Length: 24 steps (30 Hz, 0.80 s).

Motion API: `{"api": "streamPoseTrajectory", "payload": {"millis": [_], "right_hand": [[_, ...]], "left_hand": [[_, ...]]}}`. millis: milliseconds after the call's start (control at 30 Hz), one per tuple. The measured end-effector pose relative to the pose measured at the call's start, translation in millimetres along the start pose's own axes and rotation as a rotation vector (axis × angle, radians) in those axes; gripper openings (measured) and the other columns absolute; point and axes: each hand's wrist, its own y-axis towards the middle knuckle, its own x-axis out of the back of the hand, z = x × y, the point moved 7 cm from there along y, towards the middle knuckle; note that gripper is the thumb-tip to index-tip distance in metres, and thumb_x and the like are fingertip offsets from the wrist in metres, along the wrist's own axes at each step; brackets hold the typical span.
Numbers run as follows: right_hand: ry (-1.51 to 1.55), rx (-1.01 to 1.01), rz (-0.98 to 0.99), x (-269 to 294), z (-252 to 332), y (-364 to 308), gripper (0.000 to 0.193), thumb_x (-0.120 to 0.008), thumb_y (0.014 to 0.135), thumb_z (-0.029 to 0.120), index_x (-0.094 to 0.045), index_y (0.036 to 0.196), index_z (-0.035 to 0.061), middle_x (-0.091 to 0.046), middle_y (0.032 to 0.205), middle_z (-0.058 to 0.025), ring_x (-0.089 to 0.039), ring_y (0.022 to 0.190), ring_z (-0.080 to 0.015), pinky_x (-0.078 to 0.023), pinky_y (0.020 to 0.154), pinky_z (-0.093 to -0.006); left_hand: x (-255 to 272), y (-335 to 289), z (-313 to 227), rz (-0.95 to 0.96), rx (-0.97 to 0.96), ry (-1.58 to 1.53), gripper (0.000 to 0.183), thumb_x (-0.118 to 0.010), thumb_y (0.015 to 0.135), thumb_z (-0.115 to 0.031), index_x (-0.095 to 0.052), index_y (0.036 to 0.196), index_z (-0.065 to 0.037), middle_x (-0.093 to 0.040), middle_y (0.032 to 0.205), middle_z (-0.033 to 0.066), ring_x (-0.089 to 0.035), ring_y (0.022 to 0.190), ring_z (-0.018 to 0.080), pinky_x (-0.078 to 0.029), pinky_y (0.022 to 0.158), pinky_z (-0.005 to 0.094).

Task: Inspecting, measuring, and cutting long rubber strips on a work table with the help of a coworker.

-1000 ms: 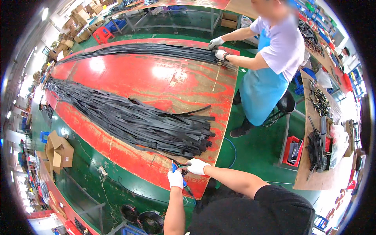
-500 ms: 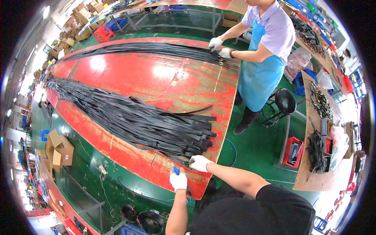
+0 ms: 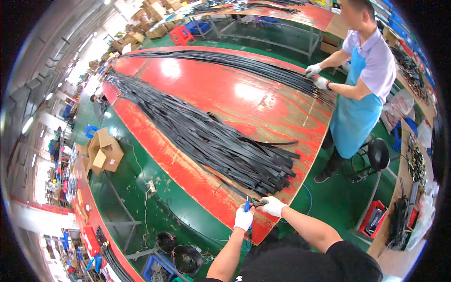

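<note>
My left hand [image 3: 243, 219], in a white glove, is closed around a slim blue tool [image 3: 247, 205], whose exact kind is too small to tell. A dark end pokes out below the fist. My right hand [image 3: 273, 206], also gloved, is closed at a small dark green and black piece [image 3: 256, 202] that I cannot make out fully. Both hands are close together over the near corner of the red table [image 3: 216, 203]. A single black strip [image 3: 230, 186] runs toward them from the edge of a large bundle of flat black strips [image 3: 202, 136].
Across the table a co-worker in a blue apron [image 3: 356, 127] has gloved hands on a second bundle of black strips [image 3: 225, 63]. A black stool [image 3: 378, 152] stands behind. A cardboard box [image 3: 105, 150] and black coils [image 3: 187, 259] are off the table's left side.
The view has swung left, so the table and co-worker appear further right. The blue tool is now upright, close beside my right hand and the strip's end.
</note>
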Motion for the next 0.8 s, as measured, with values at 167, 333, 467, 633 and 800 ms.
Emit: {"api": "streamPoseTrajectory", "payload": {"millis": [167, 333, 467, 633, 800], "right_hand": [[0.074, -0.057, -0.054, 1, -6, -4, 0.031, -0.078, 0.095, 0.022, -0.072, 0.115, -0.0006, -0.073, 0.097, -0.0024, -0.06, 0.092, -0.0101, -0.05, 0.084, -0.0308], [0.01, 0.012, -0.12, 3, -19, 2, 0.03, -0.074, 0.096, 0.025, -0.074, 0.109, -0.0018, -0.072, 0.088, -0.0044, -0.061, 0.081, -0.0113, -0.05, 0.075, -0.0332], [-0.071, 0.023, -0.085, 2, -26, 7, 0.031, -0.073, 0.095, 0.028, -0.074, 0.107, 0.0, -0.072, 0.085, -0.0082, -0.061, 0.079, -0.0135, -0.05, 0.074, -0.0351], [-0.161, 0.005, -0.097, -2, -31, 14, 0.03, -0.075, 0.096, 0.024, -0.073, 0.112, -0.0015, -0.074, 0.092, -0.0051, -0.062, 0.085, -0.0126, -0.051, 0.08, -0.033], [-0.333, 0.112, -0.158, -6, 6, 2, 0.043, -0.071, 0.093, 0.041, -0.074, 0.109, 0.0016, -0.074, 0.097, -0.0223, -0.072, 0.091, -0.036, -0.054, 0.083, -0.0445]], "left_hand": [[-10, -15, -18, -0.051, -0.154, 0.06, 0.017, -0.075, 0.095, -0.012, -0.069, 0.109, -0.004, -0.065, 0.084, -0.0005, -0.057, 0.071, 0.0077, -0.048, 0.063, 0.0268], [-13, -24, -27, -0.055, -0.122, 0.113, 0.024, -0.076, 0.094, -0.014, -0.069, 0.113, -0.001, -0.069, 0.092, 0.0045, -0.062, 0.08, 0.0117, -0.053, 0.074, 0.0297], [-9, -25, -27, -0.027, -0.108, 0.165, 0.031, -0.078, 0.092, -0.018, -0.07, 0.116, -0.001, -0.074, 0.095, 0.0097, -0.067, 0.083, 0.0152, -0.055, 0.078, 0.0319], [-6, -29, -40, -0.051, -0.229, 0.246, 0.03, -0.077, 0.092, -0.02, -0.07, 0.115, -0.002, -0.075, 0.094, 0.0123, -0.071, 0.082, 0.0208, -0.057, 0.077, 0.0354], [2, -30, -46, -0.137, -0.255, 0.53, 0.023, -0.069, 0.093, -0.022, -0.071, 0.11, -0.006, -0.074, 0.092, 0.0173, -0.074, 0.083, 0.0308, -0.058, 0.078, 0.0395]]}}
